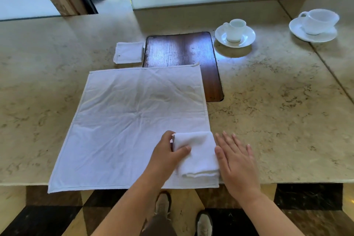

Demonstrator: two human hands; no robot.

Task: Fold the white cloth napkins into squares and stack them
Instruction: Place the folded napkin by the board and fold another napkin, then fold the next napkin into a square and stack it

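A large white cloth (122, 120) lies spread flat on the marble counter (277, 111), its near edge hanging just over the counter's front. On its near right corner rests a small folded white napkin (199, 155). My left hand (168, 157) grips the napkin's left edge, thumb on top. My right hand (235, 161) lies flat with fingers spread, touching the napkin's right side and resting on the counter. Another folded square napkin (128, 52) sits farther back, left of the wooden board.
A dark wooden board (183, 50) is set in the counter, partly under the large cloth. Two white cups on saucers stand at the back right, the small cup (235, 32) and the larger cup (316, 24). A window wall runs behind. My shoes show on the floor below.
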